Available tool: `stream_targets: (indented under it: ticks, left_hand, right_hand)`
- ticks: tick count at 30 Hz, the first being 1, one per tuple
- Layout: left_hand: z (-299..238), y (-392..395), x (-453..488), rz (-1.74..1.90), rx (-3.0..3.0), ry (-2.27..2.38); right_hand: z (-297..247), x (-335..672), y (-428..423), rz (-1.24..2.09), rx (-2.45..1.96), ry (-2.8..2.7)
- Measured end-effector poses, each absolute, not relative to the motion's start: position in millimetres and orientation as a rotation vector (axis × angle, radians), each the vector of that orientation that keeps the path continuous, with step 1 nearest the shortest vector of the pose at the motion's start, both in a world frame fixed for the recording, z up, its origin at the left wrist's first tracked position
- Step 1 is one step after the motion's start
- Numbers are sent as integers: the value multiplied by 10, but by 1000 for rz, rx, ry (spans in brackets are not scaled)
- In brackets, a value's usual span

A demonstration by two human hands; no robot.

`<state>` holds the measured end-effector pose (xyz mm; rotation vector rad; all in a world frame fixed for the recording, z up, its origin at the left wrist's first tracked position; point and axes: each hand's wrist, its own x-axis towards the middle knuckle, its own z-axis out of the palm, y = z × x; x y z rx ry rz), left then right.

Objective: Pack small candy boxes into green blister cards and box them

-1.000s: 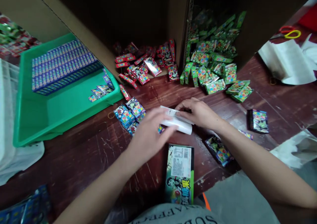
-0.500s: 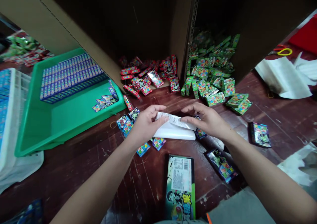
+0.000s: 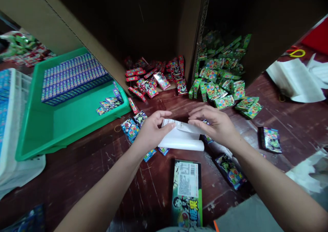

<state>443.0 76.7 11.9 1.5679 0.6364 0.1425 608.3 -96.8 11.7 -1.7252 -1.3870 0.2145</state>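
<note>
Between my hands is a white sheet of printed stickers (image 3: 176, 133), its lower edge curled into a roll. My left hand (image 3: 153, 129) grips the sheet's left side, thumb on top. At the right end, my right hand (image 3: 217, 125) pinches the upper strip, which is lifting and bent. Small blue candy boxes (image 3: 130, 128) lie beside and partly under my left hand. A larger green and black candy box (image 3: 186, 194) with a white barcode label lies below the sheet. Near my right forearm is a dark candy box (image 3: 230, 170).
Open cardboard cartons (image 3: 191, 37) stand ahead, with red boxes (image 3: 151, 83) and green boxes (image 3: 215, 81) spilling out. At left, a green tray (image 3: 74, 129) holds rows of purple boxes (image 3: 74, 80). Yellow-handled scissors (image 3: 297, 53) and white paper (image 3: 294, 78) lie at right.
The sheet's rolled edge has come down towards me, showing more of the white sheet. The upper strip looks more bent at the right. Both hands stay nearly in place.
</note>
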Motion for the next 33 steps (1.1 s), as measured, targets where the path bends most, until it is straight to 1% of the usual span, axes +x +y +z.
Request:
stream_targets:
  ticks: [3,5,12,17,19,22,23,25,28,33]
  left_hand:
    - [111,732,4463,126,1563,622]
    - [107,709,4490,122,1575,621]
    - [162,601,4474,139,1659,557]
    - [196,555,4474,156,1762,558]
    - [235,517,4433,283,1932,580]
    - [293,355,4240,565,2361,597]
    - [293,272,4147,567,2481,550]
    - [245,95,3957,388,2611,430]
    - [113,-102,3751,80,2585,365]
    - [141,-157,3640,45,2331,311]
  right_hand:
    - [84,6068,-910,399,-1709,-1289]
    - [59,6041,-896,467,-1695,-1266]
    - [17,5992,-991,553,-1601,-1101]
    - [158,5888,-1086,562,-1575,-1103]
    - [268,5820,-1185,577,-1544,-1067]
    - [411,5730,-1416,672,-1511,-949]
    - [437,5703,-1502,728,-1501,-919]
    - [446,5645,-1656,870,-1477,-891]
    - [382,5529,-1792,1062,-1443,-894]
    - [289,5295,-1797,1143,-1437,-917]
